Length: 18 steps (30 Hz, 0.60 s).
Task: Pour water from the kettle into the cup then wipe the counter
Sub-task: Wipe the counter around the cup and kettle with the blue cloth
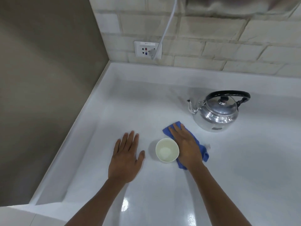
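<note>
The left hand lies flat and empty on the counter. Just beside the cup, the right hand presses open-palmed on the soft, limp cloth. Beyond stands the kettle, probably heavy; lift by its handle.

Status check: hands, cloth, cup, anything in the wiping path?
Left hand flat on counter, empty. Right hand flat on blue cloth. Cup upright beside cloth. Kettle just beyond.
</note>
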### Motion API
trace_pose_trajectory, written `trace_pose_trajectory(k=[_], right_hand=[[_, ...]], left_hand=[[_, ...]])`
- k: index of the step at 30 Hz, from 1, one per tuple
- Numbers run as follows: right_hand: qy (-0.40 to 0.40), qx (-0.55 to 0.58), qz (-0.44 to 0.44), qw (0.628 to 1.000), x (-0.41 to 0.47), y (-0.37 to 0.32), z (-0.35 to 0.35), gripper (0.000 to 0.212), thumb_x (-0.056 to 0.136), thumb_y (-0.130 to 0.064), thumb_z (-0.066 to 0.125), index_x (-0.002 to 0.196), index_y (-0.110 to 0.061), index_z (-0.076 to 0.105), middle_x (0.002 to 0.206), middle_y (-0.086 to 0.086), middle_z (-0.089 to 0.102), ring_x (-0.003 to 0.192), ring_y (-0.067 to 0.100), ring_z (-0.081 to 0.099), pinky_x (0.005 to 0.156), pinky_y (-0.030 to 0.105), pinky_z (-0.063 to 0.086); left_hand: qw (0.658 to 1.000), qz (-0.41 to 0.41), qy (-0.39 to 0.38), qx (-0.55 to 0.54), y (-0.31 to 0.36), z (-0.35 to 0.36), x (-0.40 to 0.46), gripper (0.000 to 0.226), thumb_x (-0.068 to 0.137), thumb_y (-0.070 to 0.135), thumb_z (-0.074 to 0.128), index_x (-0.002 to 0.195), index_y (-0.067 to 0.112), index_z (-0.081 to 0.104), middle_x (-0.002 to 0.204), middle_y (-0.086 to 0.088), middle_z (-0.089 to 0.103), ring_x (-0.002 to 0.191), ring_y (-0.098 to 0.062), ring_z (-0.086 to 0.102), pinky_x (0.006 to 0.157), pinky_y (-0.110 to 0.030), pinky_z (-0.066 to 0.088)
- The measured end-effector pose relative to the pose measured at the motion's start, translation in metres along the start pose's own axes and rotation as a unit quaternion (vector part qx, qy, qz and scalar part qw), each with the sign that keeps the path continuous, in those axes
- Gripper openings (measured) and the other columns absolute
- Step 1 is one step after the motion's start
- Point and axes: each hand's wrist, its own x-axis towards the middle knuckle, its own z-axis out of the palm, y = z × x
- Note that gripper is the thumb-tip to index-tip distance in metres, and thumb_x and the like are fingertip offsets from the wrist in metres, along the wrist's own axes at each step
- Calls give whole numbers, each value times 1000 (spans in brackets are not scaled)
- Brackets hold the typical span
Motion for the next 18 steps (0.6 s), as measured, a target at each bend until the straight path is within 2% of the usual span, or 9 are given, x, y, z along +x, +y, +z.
trace_pose_trajectory(k=[2, 4, 6, 9, 13, 16, 17, 18], right_hand=[[13, -3, 25, 1000, -14, 5, -1, 59, 94, -15, 40, 152, -19, 38, 162, 0, 26, 152, 20, 18, 122, 38, 20], [24, -39, 38, 998, -5, 7, 0, 53, 89, -9, 48, 142, -16, 46, 150, 0, 42, 144, 24, 34, 117, 34, 29], [48, -87, 48, 994, 13, 6, -2, 42, 79, -8, 49, 120, -16, 49, 123, -3, 49, 121, 21, 47, 102, 29, 39], [76, -94, 58, 991, 34, 2, -9, 39, 67, -2, 50, 104, -15, 50, 105, -2, 49, 99, 20, 45, 82, 31, 42], [62, -89, 73, 991, 41, 1, -11, 42, 69, -3, 41, 109, -13, 51, 110, 0, 50, 102, 24, 49, 83, 31, 40], [36, -69, 29, 997, 21, 1, -4, 46, 81, -16, 33, 126, -18, 45, 125, -2, 40, 129, 27, 39, 102, 32, 33], [31, -72, 7, 997, 9, 1, -5, 45, 83, -17, 31, 126, -19, 44, 120, -5, 39, 129, 26, 40, 104, 31, 33], [34, -71, -7, 997, -1, 3, -5, 40, 83, -14, 34, 121, -19, 46, 111, -9, 38, 121, 25, 45, 99, 30, 36]], left_hand=[[1000, 1, -3, -3, 0, 1, -1, 69, 105, 53, 27, 164, 17, 23, 171, -4, 19, 158, -23, 14, 127, -47, 17], [1000, 0, -3, -4, 0, 0, 0, 69, 105, 53, 26, 164, 17, 23, 171, -4, 18, 159, -22, 12, 127, -47, 16], [1000, -2, -3, -5, 0, 0, 0, 69, 104, 53, 27, 164, 17, 23, 171, -4, 18, 159, -22, 12, 127, -47, 16], [1000, -4, -5, -10, 1, -2, -1, 69, 104, 53, 26, 164, 17, 23, 171, -4, 17, 159, -22, 11, 127, -47, 15], [1000, -5, -5, -12, 2, -3, 0, 70, 104, 53, 25, 164, 18, 22, 172, -3, 17, 159, -22, 11, 128, -46, 14], [1000, -4, -4, -16, 2, -3, -1, 69, 104, 54, 24, 164, 19, 22, 172, -2, 17, 159, -21, 11, 128, -45, 13], [1000, -4, -2, -20, 2, -4, -2, 70, 104, 54, 24, 164, 19, 22, 172, -2, 17, 159, -20, 10, 128, -45, 12], [1000, -5, 0, -21, 2, -4, -1, 70, 104, 54, 24, 164, 19, 22, 172, -2, 17, 159, -20, 10, 128, -44, 12]])
